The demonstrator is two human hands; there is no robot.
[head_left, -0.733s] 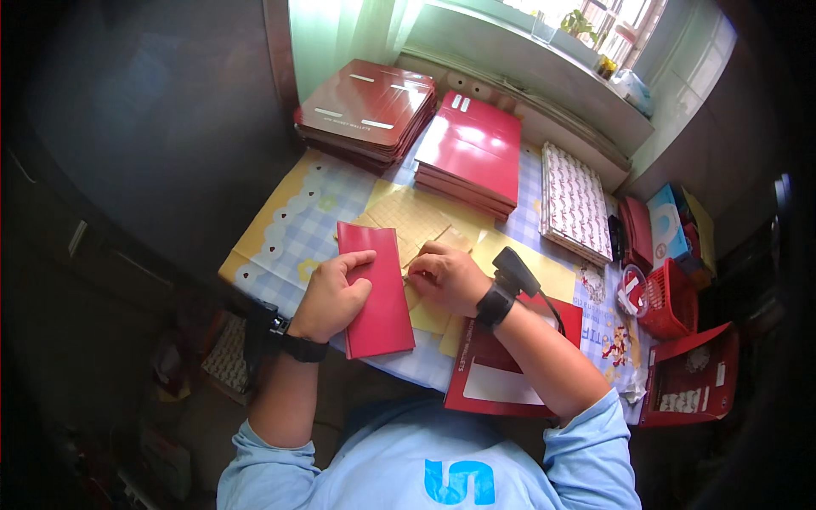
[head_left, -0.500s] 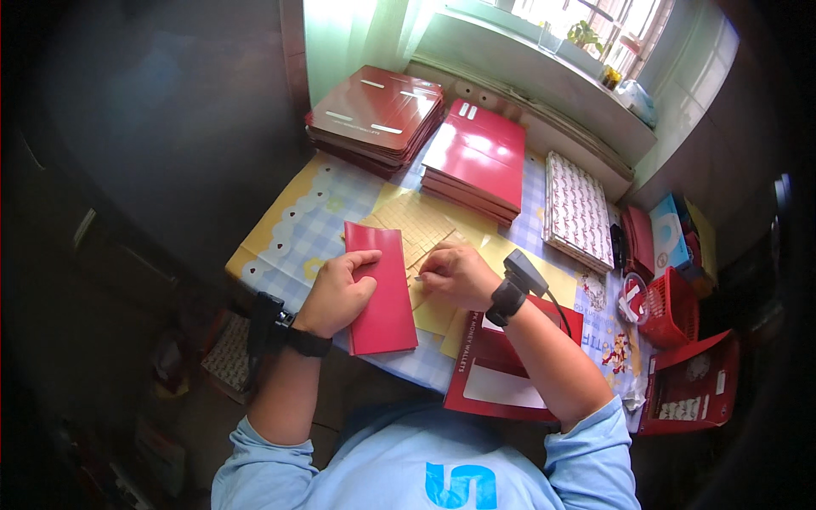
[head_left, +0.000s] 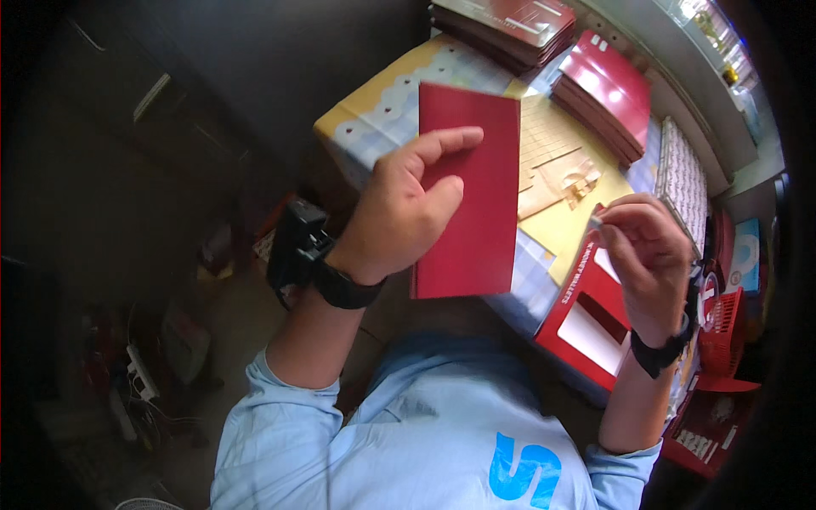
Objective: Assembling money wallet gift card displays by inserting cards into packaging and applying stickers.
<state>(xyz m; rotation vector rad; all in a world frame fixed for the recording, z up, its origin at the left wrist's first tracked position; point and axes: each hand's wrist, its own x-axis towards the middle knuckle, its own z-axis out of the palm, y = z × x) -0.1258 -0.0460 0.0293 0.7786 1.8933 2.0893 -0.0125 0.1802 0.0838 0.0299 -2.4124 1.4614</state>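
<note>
A red folded card piece, tall and flat, is held up off the table, nearer to me. My left hand grips it by its left side, thumb and forefinger across the front and the other fingers out of sight behind. To the right, my right hand is raised with thumb and fingertips pinched. Something small and pale shows at the fingertips, too small to name. Between the two hands on the table lies a tan sheet cut into small strips, on yellow paper.
Stacks of glossy red-brown sheets and red sheets stand at the back. A patterned white stack is at the right. Below my right hand is a red printed box; a red basket stands beyond.
My view has swung, so the table sits further right. The left hand has lifted the red card off the table toward me. My right hand has left the tan sheet, moving right.
</note>
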